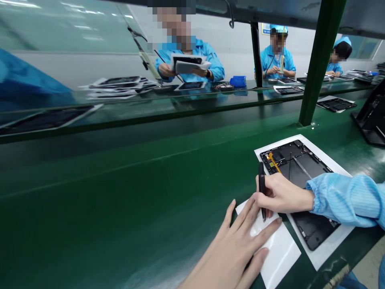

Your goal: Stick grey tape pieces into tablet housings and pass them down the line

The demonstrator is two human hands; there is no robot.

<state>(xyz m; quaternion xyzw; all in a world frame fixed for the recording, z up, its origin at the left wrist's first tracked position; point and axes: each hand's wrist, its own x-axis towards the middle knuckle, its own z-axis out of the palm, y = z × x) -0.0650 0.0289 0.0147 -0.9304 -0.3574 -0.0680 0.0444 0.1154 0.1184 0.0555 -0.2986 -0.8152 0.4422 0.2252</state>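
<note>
My left hand [240, 241] lies with fingers spread on a glossy white sheet [284, 253] at the bottom right, pressing it to the green bench. In my right hand [279, 194] is a black pen [261, 180], held nearly upright, its lower end over the sheet between my left fingers. Under and beside my right forearm rests an opened black tablet [319, 237], with an orange flex cable [273, 162] and inner parts exposed. White paper [339, 235] lies beneath the tablet. My right hand and sleeve hide the tablet's middle.
A green post [323, 60] rises behind the tablet. At right stands a black device on a stand [371, 116]. Across the bench, workers in blue sit near stacked tablets and papers [120, 86] and a blue bin [238, 81]. A shelf [270, 10] hangs overhead.
</note>
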